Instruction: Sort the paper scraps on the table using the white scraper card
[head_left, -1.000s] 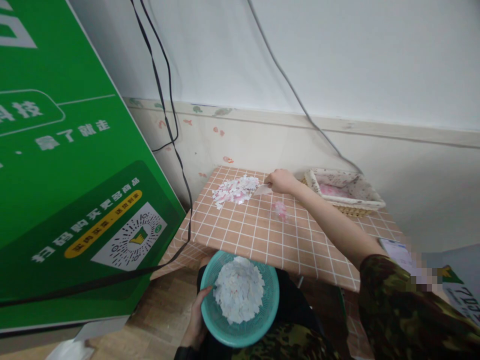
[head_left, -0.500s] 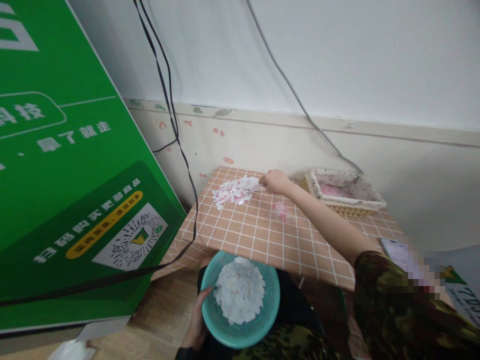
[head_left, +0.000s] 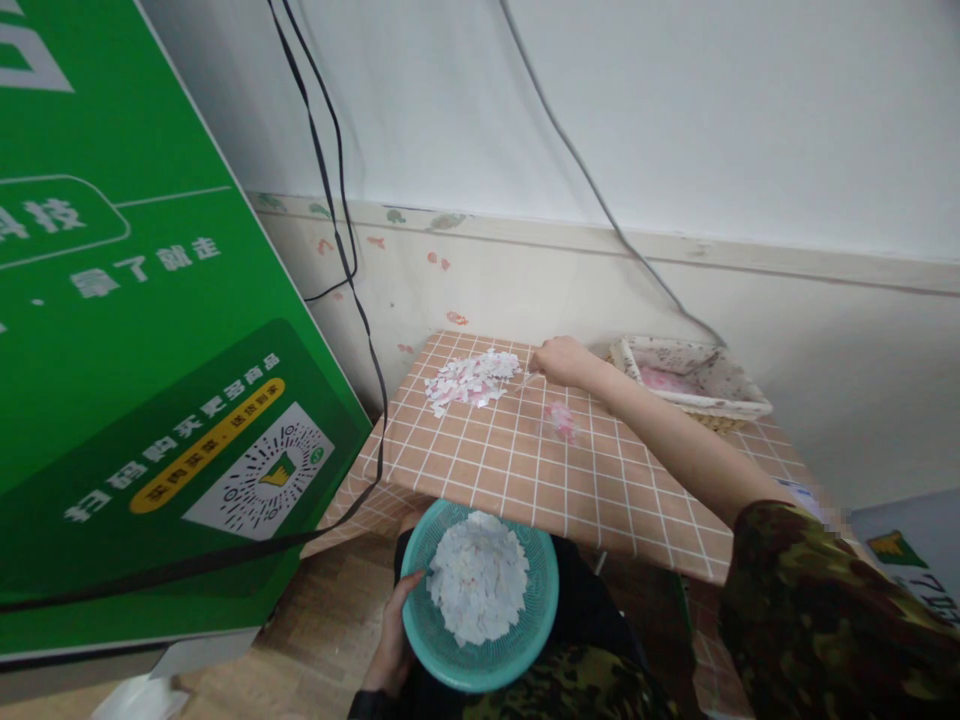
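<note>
My left hand [head_left: 391,632] grips the left rim of a teal plastic basket [head_left: 541,635] on my lap. Inside lies a heap of small white paper pieces [head_left: 480,580]. My right hand [head_left: 561,362] is stretched out over the far part of the table, fingers closed on a thin whitish piece [head_left: 529,379], blurred and partly hidden by the fingers. Just left of it is a flat pile of white and pink paper scraps [head_left: 472,381]. Nearer to me, a small crumpled pink-and-clear piece [head_left: 561,421] lies on the tablecloth.
The table has a brown checked cloth [head_left: 480,460]. A cloth-lined wicker basket [head_left: 724,405] with pink contents stands at the back right, beside my forearm. At left rises a green printed panel [head_left: 187,330], with a black cable [head_left: 375,390] hanging in front. The wall borders the table's back.
My right hand has drawn a little to the right, away from the scrap pile, with the thin piece in its fingers. My left hand stays on the teal basket's rim.
</note>
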